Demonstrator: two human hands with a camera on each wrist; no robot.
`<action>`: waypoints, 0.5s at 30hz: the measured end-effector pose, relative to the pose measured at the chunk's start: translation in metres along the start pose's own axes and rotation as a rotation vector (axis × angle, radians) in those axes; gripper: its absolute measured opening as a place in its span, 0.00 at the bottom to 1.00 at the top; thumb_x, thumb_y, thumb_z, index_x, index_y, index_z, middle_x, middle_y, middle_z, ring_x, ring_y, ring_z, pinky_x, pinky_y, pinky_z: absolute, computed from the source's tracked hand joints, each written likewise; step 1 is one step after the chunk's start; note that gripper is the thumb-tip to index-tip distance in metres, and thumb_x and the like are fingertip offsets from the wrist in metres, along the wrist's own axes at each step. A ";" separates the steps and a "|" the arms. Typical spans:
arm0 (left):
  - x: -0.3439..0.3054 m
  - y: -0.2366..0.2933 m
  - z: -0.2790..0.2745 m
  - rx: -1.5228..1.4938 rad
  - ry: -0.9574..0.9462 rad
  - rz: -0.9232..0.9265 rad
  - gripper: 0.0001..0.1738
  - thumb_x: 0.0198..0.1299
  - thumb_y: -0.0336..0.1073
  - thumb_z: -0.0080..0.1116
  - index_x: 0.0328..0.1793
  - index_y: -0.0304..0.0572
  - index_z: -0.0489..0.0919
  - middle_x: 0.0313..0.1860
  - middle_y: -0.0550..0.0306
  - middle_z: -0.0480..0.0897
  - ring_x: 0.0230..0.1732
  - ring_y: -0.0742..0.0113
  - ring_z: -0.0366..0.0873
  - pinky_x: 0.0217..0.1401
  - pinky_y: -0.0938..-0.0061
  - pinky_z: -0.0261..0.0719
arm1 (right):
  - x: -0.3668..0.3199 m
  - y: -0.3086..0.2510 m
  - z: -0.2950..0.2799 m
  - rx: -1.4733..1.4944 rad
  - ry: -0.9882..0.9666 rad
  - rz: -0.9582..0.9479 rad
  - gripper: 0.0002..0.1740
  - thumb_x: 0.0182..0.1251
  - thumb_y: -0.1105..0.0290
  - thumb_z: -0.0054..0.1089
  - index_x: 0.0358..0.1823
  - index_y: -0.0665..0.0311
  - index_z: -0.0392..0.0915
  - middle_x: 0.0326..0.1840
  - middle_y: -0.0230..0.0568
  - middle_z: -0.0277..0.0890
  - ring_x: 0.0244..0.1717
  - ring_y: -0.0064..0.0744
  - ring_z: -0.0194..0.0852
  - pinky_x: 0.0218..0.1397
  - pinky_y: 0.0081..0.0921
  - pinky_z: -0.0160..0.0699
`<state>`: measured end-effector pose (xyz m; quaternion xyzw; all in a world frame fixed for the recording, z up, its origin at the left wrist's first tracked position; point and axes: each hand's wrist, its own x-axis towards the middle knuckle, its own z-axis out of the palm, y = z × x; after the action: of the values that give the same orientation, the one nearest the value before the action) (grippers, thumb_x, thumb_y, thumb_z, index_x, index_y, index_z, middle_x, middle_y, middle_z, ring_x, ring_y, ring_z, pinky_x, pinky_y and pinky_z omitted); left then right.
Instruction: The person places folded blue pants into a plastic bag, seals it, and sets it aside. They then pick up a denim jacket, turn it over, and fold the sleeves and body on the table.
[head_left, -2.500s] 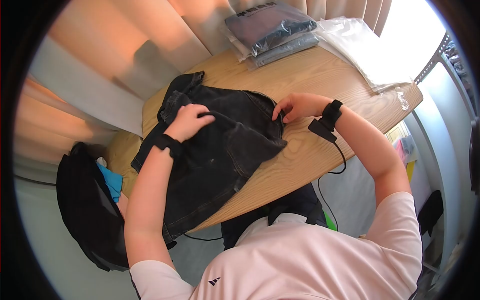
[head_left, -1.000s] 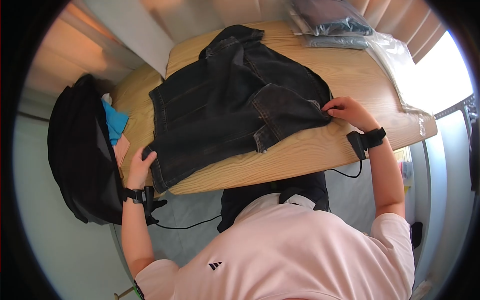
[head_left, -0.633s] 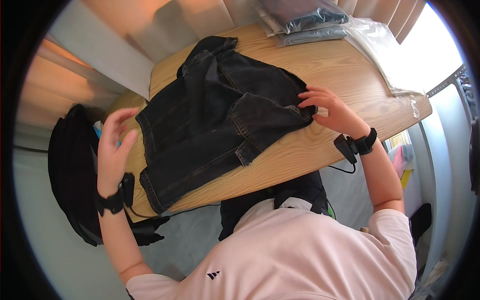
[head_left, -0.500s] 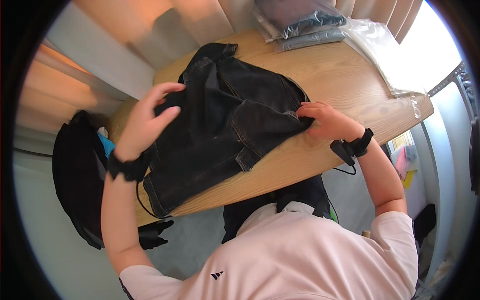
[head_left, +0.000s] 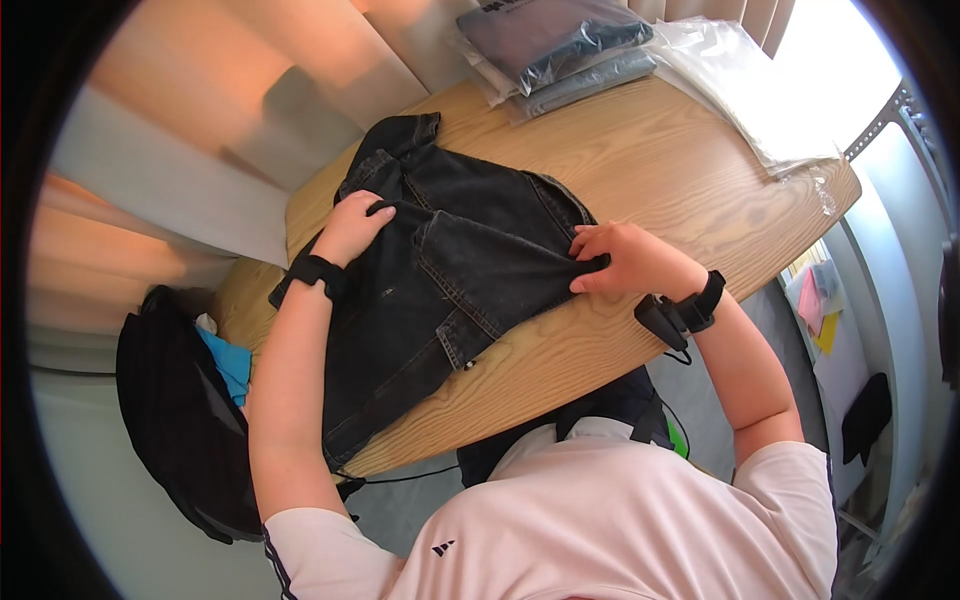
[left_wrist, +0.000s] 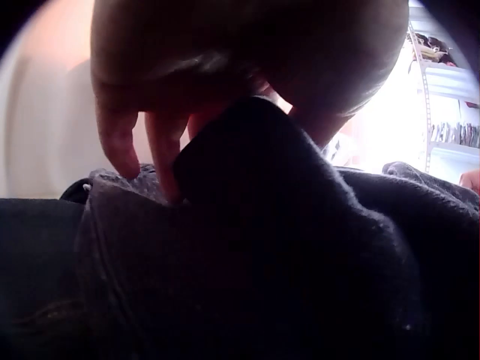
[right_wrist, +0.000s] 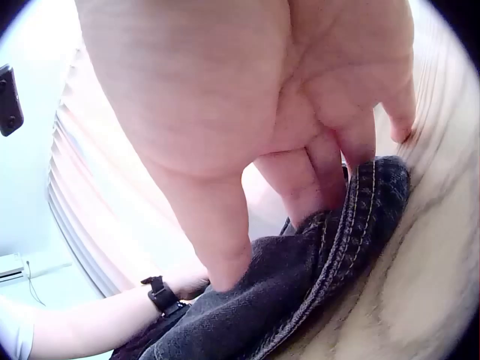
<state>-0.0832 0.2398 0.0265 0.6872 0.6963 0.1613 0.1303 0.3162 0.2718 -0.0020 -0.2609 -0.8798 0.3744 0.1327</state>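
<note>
A black denim jacket (head_left: 390,300) lies spread on the wooden table, its left end reaching the front edge. My left hand (head_left: 350,226) pinches a raised fold of the cloth near the upper left of the jacket. In the left wrist view that fold (left_wrist: 255,150) stands up between the thumb and the fingers, in dark shade. At the jacket's right end my right hand (head_left: 635,258) pinches the stitched edge. The right wrist view shows the thumb on one side of the double-stitched seam (right_wrist: 352,232) and fingers on the other, close over the wood.
Folded clothes in clear plastic bags (head_left: 555,50) are stacked at the table's back, beside flat clear bags (head_left: 740,85). A black bag (head_left: 180,420) with a blue cloth (head_left: 228,365) stands at the left. Curtains (head_left: 340,60) hang behind; a cable trails from the right wrist camera.
My left hand has gone from the jacket's left edge, through the air, to a fold farther up. The right hand loosened at the right end and now pinches the edge there.
</note>
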 end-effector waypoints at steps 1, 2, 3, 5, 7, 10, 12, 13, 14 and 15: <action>0.000 0.001 0.007 0.038 -0.007 0.006 0.19 0.58 0.43 0.59 0.45 0.31 0.79 0.46 0.45 0.79 0.51 0.50 0.75 0.58 0.67 0.71 | 0.001 0.001 0.000 0.011 0.008 0.023 0.19 0.54 0.61 0.68 0.37 0.72 0.81 0.51 0.48 0.78 0.64 0.47 0.67 0.60 0.32 0.70; 0.000 0.002 0.012 0.075 -0.015 0.010 0.21 0.59 0.44 0.59 0.46 0.31 0.78 0.45 0.45 0.79 0.51 0.50 0.75 0.57 0.67 0.71 | 0.002 0.000 0.001 0.022 0.014 0.046 0.19 0.54 0.61 0.68 0.36 0.72 0.81 0.51 0.48 0.78 0.63 0.47 0.68 0.59 0.31 0.71; 0.000 0.010 0.010 0.075 -0.029 -0.002 0.21 0.58 0.44 0.61 0.48 0.33 0.77 0.46 0.47 0.79 0.52 0.54 0.75 0.58 0.67 0.70 | 0.003 -0.002 0.002 0.024 0.007 0.046 0.19 0.54 0.61 0.68 0.36 0.72 0.81 0.51 0.48 0.78 0.63 0.47 0.68 0.59 0.31 0.71; -0.009 0.029 -0.006 -0.036 0.043 0.013 0.21 0.58 0.43 0.62 0.48 0.34 0.77 0.46 0.49 0.79 0.53 0.58 0.74 0.58 0.68 0.70 | 0.005 -0.007 0.007 0.011 0.070 0.099 0.16 0.55 0.63 0.67 0.30 0.72 0.79 0.44 0.48 0.79 0.53 0.49 0.74 0.53 0.33 0.73; -0.020 0.030 -0.023 -0.207 0.193 0.054 0.20 0.57 0.41 0.63 0.49 0.36 0.76 0.48 0.52 0.78 0.54 0.63 0.74 0.60 0.70 0.68 | 0.006 -0.006 0.015 -0.030 0.094 0.073 0.16 0.54 0.63 0.68 0.30 0.71 0.78 0.41 0.48 0.77 0.48 0.49 0.74 0.50 0.34 0.73; -0.058 0.031 -0.070 -0.247 0.307 0.080 0.19 0.58 0.38 0.62 0.52 0.36 0.75 0.50 0.52 0.78 0.58 0.65 0.72 0.63 0.72 0.65 | 0.005 0.000 0.023 -0.089 0.166 0.038 0.17 0.52 0.61 0.69 0.33 0.69 0.76 0.37 0.46 0.76 0.41 0.49 0.73 0.46 0.35 0.72; -0.102 0.038 -0.105 -0.133 0.298 0.020 0.20 0.59 0.35 0.59 0.57 0.37 0.72 0.55 0.52 0.77 0.61 0.64 0.70 0.67 0.71 0.62 | 0.007 -0.004 0.026 -0.101 0.198 0.025 0.19 0.51 0.60 0.69 0.35 0.67 0.76 0.36 0.45 0.76 0.40 0.49 0.73 0.45 0.36 0.72; -0.125 0.039 -0.115 -0.173 0.306 -0.012 0.22 0.61 0.32 0.56 0.61 0.37 0.69 0.58 0.51 0.75 0.64 0.64 0.68 0.69 0.71 0.59 | 0.008 -0.009 0.025 -0.153 0.248 -0.006 0.20 0.51 0.58 0.69 0.38 0.65 0.76 0.36 0.44 0.77 0.41 0.47 0.73 0.48 0.36 0.70; -0.147 0.039 -0.123 -0.213 0.311 -0.046 0.24 0.62 0.30 0.53 0.65 0.37 0.66 0.61 0.50 0.73 0.66 0.64 0.66 0.71 0.70 0.56 | 0.009 -0.014 0.025 -0.201 0.296 -0.036 0.21 0.51 0.57 0.69 0.40 0.64 0.76 0.37 0.44 0.78 0.42 0.46 0.73 0.51 0.37 0.68; -0.168 0.037 -0.129 -0.327 0.314 -0.086 0.26 0.63 0.30 0.52 0.68 0.38 0.63 0.63 0.49 0.71 0.67 0.63 0.64 0.72 0.70 0.54 | 0.014 -0.018 0.026 -0.118 0.327 -0.020 0.21 0.55 0.55 0.66 0.43 0.63 0.77 0.35 0.42 0.79 0.43 0.44 0.73 0.55 0.38 0.64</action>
<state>-0.0978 0.0667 0.1522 0.5932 0.7012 0.3713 0.1364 0.2874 0.2535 -0.0061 -0.3170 -0.8695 0.2736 0.2620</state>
